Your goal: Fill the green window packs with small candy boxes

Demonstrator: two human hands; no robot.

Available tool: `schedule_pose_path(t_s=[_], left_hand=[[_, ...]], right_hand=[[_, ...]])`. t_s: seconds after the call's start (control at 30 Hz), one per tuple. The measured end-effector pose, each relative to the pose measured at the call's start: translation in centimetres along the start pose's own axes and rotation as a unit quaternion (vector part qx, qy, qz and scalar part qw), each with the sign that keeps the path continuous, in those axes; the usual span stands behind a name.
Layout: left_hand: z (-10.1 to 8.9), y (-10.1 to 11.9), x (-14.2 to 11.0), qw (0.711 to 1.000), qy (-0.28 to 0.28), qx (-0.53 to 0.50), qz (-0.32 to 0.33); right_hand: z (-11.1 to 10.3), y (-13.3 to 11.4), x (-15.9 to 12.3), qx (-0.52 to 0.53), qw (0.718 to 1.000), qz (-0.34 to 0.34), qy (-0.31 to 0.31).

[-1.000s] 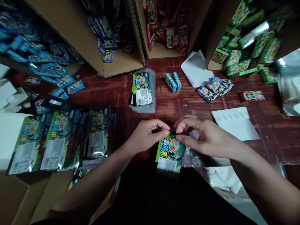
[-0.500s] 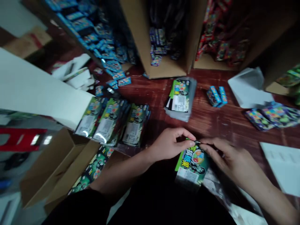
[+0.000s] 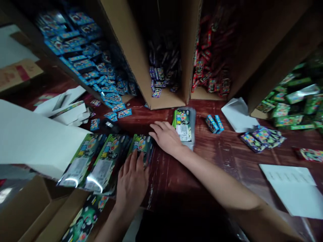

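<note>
From where I stand I count two bare hands at the table [image 3: 207, 181], both palm down. The left hand [image 3: 132, 181] lies on the nearest of three rows of green-and-black packets [image 3: 107, 161], its fingers stretched out, close together, pressing on the top packet and pinching nothing that I can see. The right hand [image 3: 166, 137] is between that row and one separate packet pile [image 3: 183, 126], fingers loosely spread and slightly bent, overlapping the pile's near edge; whether it touches the pile I can't tell. That pile sits on clear sleeves [image 3: 192, 129]. To its right are two small blue boxes [image 3: 214, 123] side by side, then a cluster of purple boxes [image 3: 263, 137], too overlapped to count, and one red box [image 3: 310, 154]. Two white paper pieces [image 3: 292, 191] lie out, one behind the purple cluster, one in front. Along the back, four supplies of little boxes stand in or by cardboard walls [image 3: 126, 43]: blue, purple, red and green, far too many to number. One open carton [image 3: 27, 208] is at lower left, with printed green packaging [image 3: 85, 215] beside it.
</note>
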State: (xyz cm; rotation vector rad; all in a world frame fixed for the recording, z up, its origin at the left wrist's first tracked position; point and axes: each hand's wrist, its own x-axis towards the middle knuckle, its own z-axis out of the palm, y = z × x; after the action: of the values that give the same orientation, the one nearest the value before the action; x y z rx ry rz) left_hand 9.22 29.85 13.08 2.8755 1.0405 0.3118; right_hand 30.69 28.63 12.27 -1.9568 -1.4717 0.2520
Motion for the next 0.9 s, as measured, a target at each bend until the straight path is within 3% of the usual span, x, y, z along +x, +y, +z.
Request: schedule_pose_path(t_s=[0.1,0.17,0.23,0.27,0.3,0.37,0.43,0.47,0.5,0.57,0.67,0.73,0.9], left_hand=[[0.3,0.1,0.7,1.000,0.021,0.005,0.008],[-0.6,1.6,1.5,0.997,0.016,-0.068,0.022],[-1.6,4.0,2.4,0.977,-0.048,-0.205,0.019],[-1.8,5.3,3.0,0.952,-0.093,-0.291,0.000],[-1.7,6.6,3.6,0.914,-0.134,-0.381,-0.034],[-0.9,9.0,4.8,0.801,-0.205,-0.550,-0.121],[0.5,10.9,5.9,0.680,-0.245,-0.664,-0.193],[1.2,11.7,6.2,0.640,-0.261,-0.692,-0.208],[1.8,12.4,6.4,0.622,-0.276,-0.703,-0.205],[2.6,13.7,6.2,0.645,-0.305,-0.684,-0.150],[2.5,15.1,5.3,0.722,-0.354,-0.594,-0.001],[1.9,15.4,4.7,0.759,-0.370,-0.531,0.070],[0.3,14.5,4.0,0.811,-0.373,-0.428,0.141]], right_hand=[[-2.4,4.2,-4.3,-0.117,0.993,0.007,-0.031],[-4.0,6.8,-7.8,-0.173,0.983,0.004,-0.067],[-5.3,8.1,-11.5,-0.173,0.983,-0.031,-0.059],[-5.9,8.1,-13.4,-0.159,0.985,-0.056,-0.033],[-6.5,7.7,-15.3,-0.142,0.987,-0.080,0.003],[-7.8,6.1,-19.0,-0.109,0.984,-0.123,0.064],[-9.2,4.1,-22.1,-0.092,0.981,-0.166,0.043],[-9.9,3.2,-23.2,-0.087,0.979,-0.182,0.016],[-10.5,2.7,-23.9,-0.082,0.979,-0.188,-0.010],[-11.4,2.4,-24.1,-0.076,0.985,-0.155,-0.023],[-12.3,3.8,-22.5,-0.103,0.992,-0.027,0.063],[-12.7,4.7,-21.2,-0.123,0.987,0.027,0.101],[-13.7,4.7,-20.0,-0.076,0.993,0.018,0.087]])
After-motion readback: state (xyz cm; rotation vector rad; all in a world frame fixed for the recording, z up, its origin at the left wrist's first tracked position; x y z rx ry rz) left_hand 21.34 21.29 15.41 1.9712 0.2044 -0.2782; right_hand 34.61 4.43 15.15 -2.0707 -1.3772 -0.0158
